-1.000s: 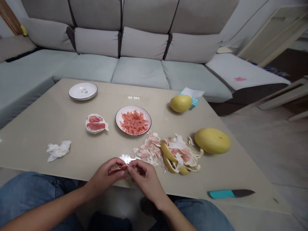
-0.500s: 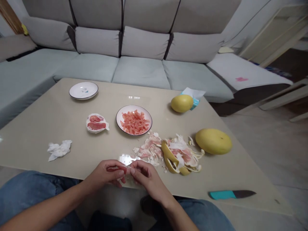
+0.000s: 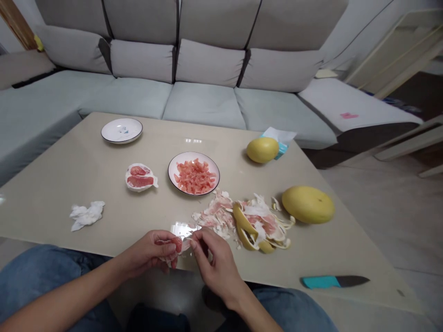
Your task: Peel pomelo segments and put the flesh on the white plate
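My left hand is closed around a red pomelo segment above the table's front edge. Between thumb and fingertips, my right hand pinches a thin pale membrane that stretches from the segment. Beyond both hands, a dark-rimmed white plate holds a heap of peeled pink pomelo pieces. Part of a pomelo in white pith lies left of that plate. Right of my hands are scraps of membrane and a pile of yellow and white peel.
Two whole yellow pomelos, one nearer and one farther, sit on the right, the farther against a tissue pack. A knife lies front right. A crumpled tissue and another plate are left. A sofa stands behind.
My right hand has moved slightly right, away from my left, drawing the membrane out from the segment. More of the segment's red flesh shows in my left hand.
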Demonstrator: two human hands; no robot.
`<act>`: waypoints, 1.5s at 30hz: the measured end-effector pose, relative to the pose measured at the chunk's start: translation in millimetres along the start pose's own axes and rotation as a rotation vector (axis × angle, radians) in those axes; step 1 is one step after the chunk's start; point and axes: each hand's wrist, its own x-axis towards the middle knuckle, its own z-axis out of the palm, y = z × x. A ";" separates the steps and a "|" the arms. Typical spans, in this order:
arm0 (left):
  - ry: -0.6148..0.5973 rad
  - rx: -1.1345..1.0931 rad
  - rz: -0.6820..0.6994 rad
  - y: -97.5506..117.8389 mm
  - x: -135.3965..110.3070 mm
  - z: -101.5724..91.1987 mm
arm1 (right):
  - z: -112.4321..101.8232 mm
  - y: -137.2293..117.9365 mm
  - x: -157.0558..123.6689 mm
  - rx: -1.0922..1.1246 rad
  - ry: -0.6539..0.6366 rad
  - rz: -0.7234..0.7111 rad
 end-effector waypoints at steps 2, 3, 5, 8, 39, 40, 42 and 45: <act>0.007 0.000 0.005 0.0 0.5 -0.2 | 1.0 -0.2 -1.8 -0.063 0.024 -0.042; 0.009 0.000 0.010 0.1 0.6 0.1 | 0.8 0.0 -1.9 -0.065 0.026 -0.034; 0.015 0.005 0.022 0.5 0.1 1.2 | -0.8 0.5 -0.8 -0.024 0.008 0.022; 0.047 0.024 0.054 1.2 -0.8 3.3 | -3.3 0.2 2.5 0.127 -0.073 0.167; 0.018 0.105 0.033 2.2 -6.4 2.8 | -37.5 33.6 8.8 -0.512 0.450 -0.173; 0.012 0.121 0.040 3.1 -6.0 3.7 | -40.9 37.9 11.4 -0.531 0.382 -0.172; 0.001 0.165 0.060 5.2 -5.0 5.9 | -43.1 44.1 14.5 -0.587 0.257 -0.159; -0.003 0.251 0.107 6.2 -3.6 7.4 | -42.1 46.6 15.1 -0.733 0.154 -0.064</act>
